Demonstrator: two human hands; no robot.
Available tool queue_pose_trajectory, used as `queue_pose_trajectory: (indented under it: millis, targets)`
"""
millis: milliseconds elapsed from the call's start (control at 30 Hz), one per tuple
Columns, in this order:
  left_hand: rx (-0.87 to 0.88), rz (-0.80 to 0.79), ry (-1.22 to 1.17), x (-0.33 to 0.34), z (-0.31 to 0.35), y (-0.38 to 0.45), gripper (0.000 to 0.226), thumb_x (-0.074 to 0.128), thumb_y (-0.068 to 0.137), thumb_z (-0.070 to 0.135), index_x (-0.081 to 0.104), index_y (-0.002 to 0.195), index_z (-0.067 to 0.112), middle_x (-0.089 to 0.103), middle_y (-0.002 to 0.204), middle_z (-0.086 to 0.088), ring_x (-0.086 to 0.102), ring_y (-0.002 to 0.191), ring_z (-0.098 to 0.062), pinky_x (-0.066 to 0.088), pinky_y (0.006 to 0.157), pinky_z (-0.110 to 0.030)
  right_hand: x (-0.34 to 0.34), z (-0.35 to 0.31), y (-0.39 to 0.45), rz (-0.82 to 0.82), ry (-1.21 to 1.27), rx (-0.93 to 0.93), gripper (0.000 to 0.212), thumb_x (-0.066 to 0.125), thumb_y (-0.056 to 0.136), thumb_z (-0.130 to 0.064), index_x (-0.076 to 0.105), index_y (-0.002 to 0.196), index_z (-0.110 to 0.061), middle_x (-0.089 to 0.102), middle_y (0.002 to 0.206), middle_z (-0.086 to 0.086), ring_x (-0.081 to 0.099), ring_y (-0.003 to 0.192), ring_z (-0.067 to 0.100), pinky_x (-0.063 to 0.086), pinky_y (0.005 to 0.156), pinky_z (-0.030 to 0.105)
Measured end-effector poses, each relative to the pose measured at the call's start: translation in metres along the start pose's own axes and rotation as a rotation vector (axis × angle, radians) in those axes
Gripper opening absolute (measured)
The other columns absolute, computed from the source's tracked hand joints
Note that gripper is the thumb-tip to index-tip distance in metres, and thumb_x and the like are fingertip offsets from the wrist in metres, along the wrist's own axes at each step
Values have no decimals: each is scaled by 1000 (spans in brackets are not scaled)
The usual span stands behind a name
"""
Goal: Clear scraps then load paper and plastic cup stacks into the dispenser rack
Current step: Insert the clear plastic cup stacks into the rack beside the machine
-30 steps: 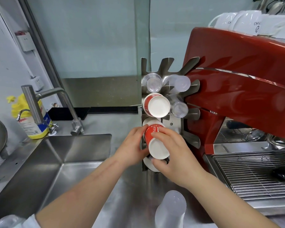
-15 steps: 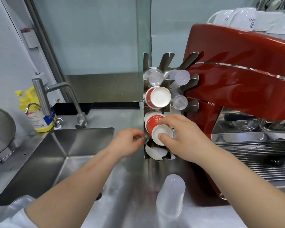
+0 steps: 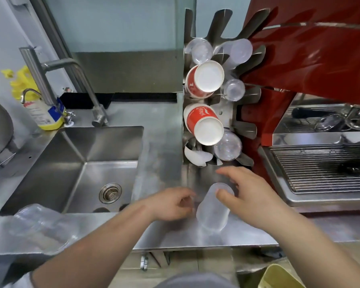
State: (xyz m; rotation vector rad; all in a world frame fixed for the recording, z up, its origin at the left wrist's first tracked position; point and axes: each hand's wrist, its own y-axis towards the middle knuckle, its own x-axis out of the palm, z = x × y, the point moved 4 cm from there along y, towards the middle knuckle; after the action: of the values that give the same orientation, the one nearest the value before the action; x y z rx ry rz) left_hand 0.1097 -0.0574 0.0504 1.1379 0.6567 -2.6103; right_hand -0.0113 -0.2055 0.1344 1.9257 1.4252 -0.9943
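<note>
The metal dispenser rack (image 3: 227, 113) stands between the sink and the red machine. Two red paper cup stacks (image 3: 204, 125) lie in its left slots, bottoms toward me. Clear plastic cups (image 3: 227, 147) fill other slots. A white piece (image 3: 196, 157) sits in the lowest left slot. A frosted plastic cup stack (image 3: 213, 210) stands upside down on the counter in front of the rack. My right hand (image 3: 252, 196) arches over its top, fingers spread, thumb against the stack. My left hand (image 3: 170, 202) hovers just left of it, fingers loosely curled, holding nothing.
A steel sink (image 3: 75, 169) with a tap (image 3: 56, 65) lies to the left, a yellow soap bottle (image 3: 40, 109) behind it. Clear cups in wrap (image 3: 40, 223) lie at the counter's front left. The red espresso machine (image 3: 310, 59) and drip grate (image 3: 320, 169) are on the right.
My right hand let go of the lower red paper cup stack, which stays in the rack. Both hands dropped toward the frosted plastic stack on the counter.
</note>
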Motion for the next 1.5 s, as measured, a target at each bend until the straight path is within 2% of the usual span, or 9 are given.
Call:
queue_pose_trajectory:
  millis: [133,267,400,600,700,833,1200,1333,1500]
  targets:
    - [62,-3,-35,35,-4,13,54,65,83,25,48,134,21,62,114,-7,59,104,-24,47,90,-32,29,12,-10,-22,31,19,67,65,81,-35,37,141,-35,41,139,-11,39,128,4,25,98,11]
    - [-27,54,-181,64,-14,22,59,65,76,32,46,131,22,53,110,-6,58,96,-28,41,75,-23,50,22,-14,-75,36,40,73,68,79,-30,35,143,-34,41,138,-9,51,114,10,32,95,13]
    - [-35,96,-224,80,-18,26,74,64,74,39,35,142,32,46,119,3,44,101,-7,41,87,-18,60,30,-13,-61,99,59,75,70,76,-24,35,142,-35,41,136,-11,40,124,3,25,95,6]
    - [-67,151,-269,91,-24,26,79,63,71,41,30,143,39,40,122,8,46,96,-8,42,85,-18,67,36,-15,-20,127,53,75,70,72,-25,36,137,-41,41,126,-19,39,116,-5,22,89,-5]
    - [-61,182,-281,94,-24,26,78,63,72,39,32,143,37,42,124,9,45,106,-7,41,87,-17,67,36,-17,10,133,44,74,70,71,-26,36,134,-46,40,124,-24,35,111,-18,22,88,-6]
    - [-62,200,-293,95,-23,24,77,66,75,39,33,144,35,44,132,8,43,120,-6,43,97,-22,66,36,-20,52,147,25,73,70,69,-25,37,129,-50,40,122,-32,33,111,-27,23,87,-6]
    - [-58,217,-289,87,-14,11,85,72,76,27,29,149,32,34,142,9,38,133,-10,41,106,-30,62,25,-50,219,179,-95,65,72,63,-21,46,119,-39,44,123,-28,41,115,-15,30,94,2]
    - [-18,260,-249,72,-9,8,86,71,78,23,26,151,31,31,143,11,31,138,-8,29,113,-21,56,25,-55,316,193,-132,65,74,62,-17,49,121,-28,49,126,-17,41,120,-12,31,97,5]
    - [95,333,-175,34,14,5,84,71,81,21,26,150,31,30,143,12,28,141,-10,30,114,-26,30,17,-58,479,214,-173,72,80,59,-12,51,124,-23,55,126,-2,45,123,-6,34,101,11]
